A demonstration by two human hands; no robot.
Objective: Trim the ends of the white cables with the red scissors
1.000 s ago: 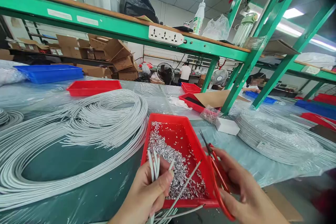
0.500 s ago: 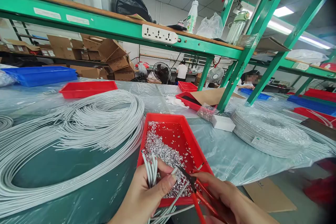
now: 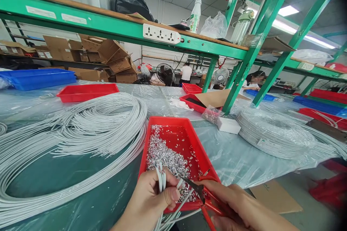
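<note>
My left hand [image 3: 150, 202] is closed around a bunch of thin white cables [image 3: 161, 177], whose cut ends stick up above my fingers. My right hand [image 3: 238, 207] grips red-handled scissors [image 3: 202, 195], the dark blades pointing left at one cable end held out by my left thumb. Both hands hover over the near edge of a red tray [image 3: 199, 151] that holds a heap of small silvery foil scraps [image 3: 165, 157]. A large coil of white cable [image 3: 81, 133] lies on the table to the left.
A second white cable coil [image 3: 273, 133] lies at the right, with a small white box [image 3: 228, 125] beside it. More red trays [image 3: 86, 92] and a blue tray [image 3: 38, 78] sit further back. A green shelf frame [image 3: 238, 47] with a socket strip [image 3: 161, 34] spans overhead. People work in the background.
My right hand brought the scissors in from the right and down to the cable end held by my left hand. The view shifted slightly right.
</note>
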